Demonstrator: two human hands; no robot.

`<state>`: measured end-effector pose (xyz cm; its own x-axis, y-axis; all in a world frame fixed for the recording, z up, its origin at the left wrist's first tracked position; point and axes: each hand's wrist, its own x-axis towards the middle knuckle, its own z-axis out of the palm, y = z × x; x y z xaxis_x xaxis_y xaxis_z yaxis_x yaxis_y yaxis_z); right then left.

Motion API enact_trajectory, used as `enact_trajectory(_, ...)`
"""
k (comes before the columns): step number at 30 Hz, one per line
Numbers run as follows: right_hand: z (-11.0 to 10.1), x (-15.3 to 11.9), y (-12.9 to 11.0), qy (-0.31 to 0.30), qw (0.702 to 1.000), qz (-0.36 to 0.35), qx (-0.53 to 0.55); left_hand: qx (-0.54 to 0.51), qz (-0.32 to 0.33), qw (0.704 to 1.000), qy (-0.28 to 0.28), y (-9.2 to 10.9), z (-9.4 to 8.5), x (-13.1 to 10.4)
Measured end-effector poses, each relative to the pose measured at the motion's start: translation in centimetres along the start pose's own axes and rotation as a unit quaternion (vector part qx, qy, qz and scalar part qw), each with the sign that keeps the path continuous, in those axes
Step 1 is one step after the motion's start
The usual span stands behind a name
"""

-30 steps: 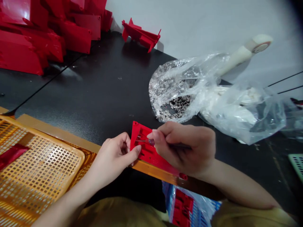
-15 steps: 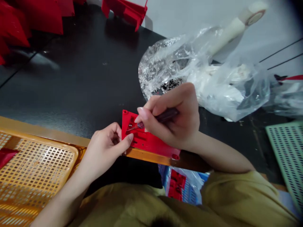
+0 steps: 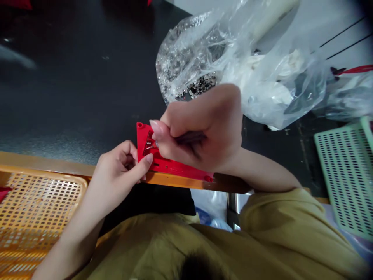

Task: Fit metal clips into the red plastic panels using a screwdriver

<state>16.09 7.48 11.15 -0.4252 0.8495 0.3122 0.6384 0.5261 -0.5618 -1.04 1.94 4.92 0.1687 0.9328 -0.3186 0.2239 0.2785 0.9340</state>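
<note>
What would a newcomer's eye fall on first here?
Probably the bright red panel at the near edge of the dark table, held by the left hand while the right hand grips a thin tool over it. Then the shiny clear bag beyond, with metal parts, and the green basket at far right.

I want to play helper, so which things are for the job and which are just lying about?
For the job:
red plastic piece, held by the left hand
dark-handled tool, gripped in the right hand
perhaps the small metal bits, heaped beyond the right hand

Probably just lying about:
yellow basket
green basket
plastic bag with something white inside
</note>
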Motion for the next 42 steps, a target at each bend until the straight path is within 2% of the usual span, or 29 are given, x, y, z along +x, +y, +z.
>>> enact_trajectory(2, 0.2, -0.1, 0.2, 0.017, 0.998, -0.056, 0.037, -0.016, -0.005, 1.0, -0.009, -0.2, 0.0, -0.1)
enact_trajectory(4, 0.5, -0.4, 0.8, 0.053, 0.991, -0.084, 0.09, -0.027, -0.01, 0.999, -0.018, -0.2, 0.0, -0.1)
enact_trajectory(6, 0.9, -0.6, 1.4, 0.085, 0.987, -0.08, 0.115, -0.026, -0.009, 0.999, -0.023, -0.2, 0.1, -0.1)
enact_trajectory(9, 1.1, -0.7, 1.8, 0.08, 0.987, -0.083, 0.113, -0.018, -0.003, 0.999, -0.026, -0.2, 0.0, -0.2)
enact_trajectory(11, 0.8, -0.6, 1.3, 0.078, 0.986, -0.092, 0.119, -0.008, 0.002, 1.0, -0.023, -0.1, 0.0, -0.2)
enact_trajectory(16, -0.9, -0.2, -0.7, 0.144, 0.975, -0.115, 0.123, 0.018, -0.007, 1.0, -0.022, 0.0, 0.0, -0.1)
enact_trajectory(22, -0.4, -0.1, -0.5, 0.072, 0.985, -0.111, 0.109, 0.034, -0.008, 0.999, -0.022, 0.1, 0.0, -0.1)
enact_trajectory(31, -0.5, -0.1, -0.7, 0.011, 0.991, -0.089, 0.098, 0.04, -0.009, 0.999, -0.03, 0.0, -0.1, -0.1)
enact_trajectory(42, -0.1, -0.2, -0.7, 0.062, 0.991, -0.105, 0.047, 0.045, -0.012, 0.999, -0.028, -0.1, -0.1, -0.1)
